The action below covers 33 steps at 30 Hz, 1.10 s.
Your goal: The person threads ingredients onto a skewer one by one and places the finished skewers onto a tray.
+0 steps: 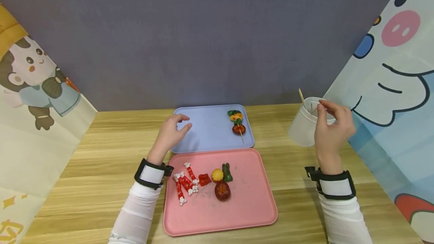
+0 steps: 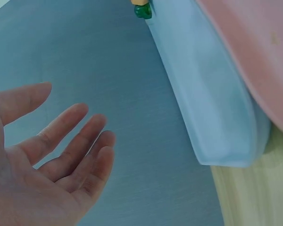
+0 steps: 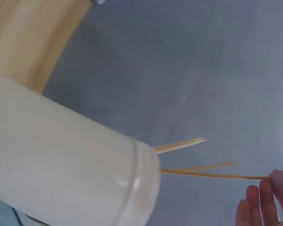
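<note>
My right hand (image 1: 333, 131) is above the white plastic cup (image 1: 300, 129) at the right. In the right wrist view its thumb and fingers pinch the tip of a thin wooden skewer (image 3: 217, 175), whose lower part is hidden inside the cup. Other skewers (image 3: 179, 145) poke out of the rim. Over the left end of the blue tray (image 1: 207, 123) hovers my left hand (image 1: 169, 133), fingers relaxed and holding nothing. On that tray's right side lies a loaded skewer (image 1: 239, 129) with green, yellow and brown toy food pieces.
A pink tray (image 1: 247, 202) sits in front of the blue one. It bears several red-and-white sticks (image 1: 179, 189), a red piece (image 1: 204, 179), a yellow corn-like piece (image 1: 217, 175), a green piece (image 1: 227, 172) and a brown mushroom-like piece (image 1: 222, 191). A grey wall (image 1: 203, 48) stands behind.
</note>
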Motion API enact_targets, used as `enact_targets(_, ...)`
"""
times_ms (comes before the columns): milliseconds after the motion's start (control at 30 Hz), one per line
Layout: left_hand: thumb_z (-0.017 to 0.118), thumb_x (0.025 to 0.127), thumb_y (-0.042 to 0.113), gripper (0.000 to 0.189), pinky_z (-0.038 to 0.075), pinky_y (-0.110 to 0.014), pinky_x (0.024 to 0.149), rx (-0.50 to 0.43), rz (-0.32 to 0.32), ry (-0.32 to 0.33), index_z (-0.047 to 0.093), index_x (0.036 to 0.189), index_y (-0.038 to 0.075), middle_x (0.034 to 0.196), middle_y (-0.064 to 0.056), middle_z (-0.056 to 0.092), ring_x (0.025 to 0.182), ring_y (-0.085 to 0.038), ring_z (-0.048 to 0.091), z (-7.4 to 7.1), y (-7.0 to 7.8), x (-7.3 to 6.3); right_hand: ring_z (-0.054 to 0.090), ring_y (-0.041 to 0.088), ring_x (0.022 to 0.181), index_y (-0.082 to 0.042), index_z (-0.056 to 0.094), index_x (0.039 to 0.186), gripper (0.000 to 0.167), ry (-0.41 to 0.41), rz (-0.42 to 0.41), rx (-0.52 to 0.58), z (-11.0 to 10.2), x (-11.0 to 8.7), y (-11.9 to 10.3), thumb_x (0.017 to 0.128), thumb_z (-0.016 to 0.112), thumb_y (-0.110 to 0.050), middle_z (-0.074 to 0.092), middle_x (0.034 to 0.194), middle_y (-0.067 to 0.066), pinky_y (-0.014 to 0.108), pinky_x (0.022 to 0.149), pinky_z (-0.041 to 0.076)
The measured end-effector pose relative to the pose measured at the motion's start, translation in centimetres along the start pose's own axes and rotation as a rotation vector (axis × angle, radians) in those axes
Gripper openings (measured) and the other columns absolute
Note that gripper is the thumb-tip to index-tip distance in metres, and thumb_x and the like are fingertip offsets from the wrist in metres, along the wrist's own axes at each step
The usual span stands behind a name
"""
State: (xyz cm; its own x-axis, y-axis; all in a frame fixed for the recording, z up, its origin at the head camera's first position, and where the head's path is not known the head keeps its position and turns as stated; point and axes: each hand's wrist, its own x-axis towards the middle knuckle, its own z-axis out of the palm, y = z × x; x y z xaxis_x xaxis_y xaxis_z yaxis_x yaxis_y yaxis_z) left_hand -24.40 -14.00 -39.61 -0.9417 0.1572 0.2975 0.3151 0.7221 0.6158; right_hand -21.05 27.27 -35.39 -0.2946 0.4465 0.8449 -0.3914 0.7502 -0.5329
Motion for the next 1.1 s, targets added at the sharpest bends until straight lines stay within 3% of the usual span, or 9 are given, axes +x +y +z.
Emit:
enact_targets(100,0.063,0.09,0.022,0.029,0.048,-0.047,0.086,0.0,0.004,-0.002,0.065,0.111,0.003,0.112,-0.018,0.063,0.106,-0.035,0.057,-0.1,0.3,0.0,0.058,0.01,0.083,0.0,0.075,0.089,0.017,0.032,0.003,0.04,-0.4,0.2,-0.7,0.086,0.07,-0.016,0.066,0.083,0.02,0.013,0.081,0.047)
enact_targets(200,0.063,0.09,0.025,0.03,0.048,-0.048,0.089,0.009,0.009,-0.001,0.065,0.112,0.005,0.115,-0.016,0.063,0.109,-0.033,0.057,-0.2,0.8,-0.1,0.056,0.002,0.087,0.0,0.074,0.087,0.01,0.047,0.018,0.111,-1.0,0.5,-1.6,0.085,0.07,-0.009,0.067,0.084,0.013,0.016,0.082,0.05)
enact_targets(367,0.064,0.09,0.025,0.031,0.046,-0.048,0.094,0.021,0.039,-0.001,0.065,0.114,0.004,0.117,-0.014,0.063,0.112,-0.031,0.057,-0.4,2.1,-0.1,0.058,0.012,0.091,0.004,0.073,0.087,0.006,0.061,0.05,0.275,-2.0,0.6,-3.8,0.082,0.069,0.001,0.064,0.09,-0.004,0.025,0.085,0.053)
enact_targets(533,0.063,0.091,0.025,0.031,0.045,-0.047,0.095,0.017,0.063,-0.01,0.064,0.115,0.005,0.118,-0.013,0.063,0.114,-0.029,0.056,-0.3,3.1,0.1,0.06,0.018,0.09,0.013,0.069,0.086,0.01,0.094,0.065,0.394,-2.6,0.6,-6.0,0.081,0.069,0.005,0.065,0.09,0.005,0.027,0.085,0.053)
enact_targets(833,0.061,0.092,0.026,0.032,0.042,-0.046,0.099,0.002,0.083,-0.025,0.063,0.116,0.005,0.119,-0.013,0.063,0.118,-0.03,0.052,0.2,4.4,0.3,0.06,0.022,0.085,0.017,0.065,0.084,0.013,0.183,0.091,0.631,-3.9,0.6,-8.8,0.078,0.071,0.008,0.064,0.086,0.014,0.026,0.08,0.053)
enact_targets(1100,0.061,0.092,0.025,0.03,0.041,-0.046,0.101,-0.024,0.1,-0.048,0.063,0.116,0.007,0.12,-0.011,0.063,0.12,-0.029,0.052,0.9,6.0,0.6,0.065,0.026,0.073,0.021,0.062,0.081,0.007,0.243,0.112,0.776,-4.1,0.4,-9.9,0.077,0.065,0.016,0.065,0.079,0.022,0.026,0.072,0.054)
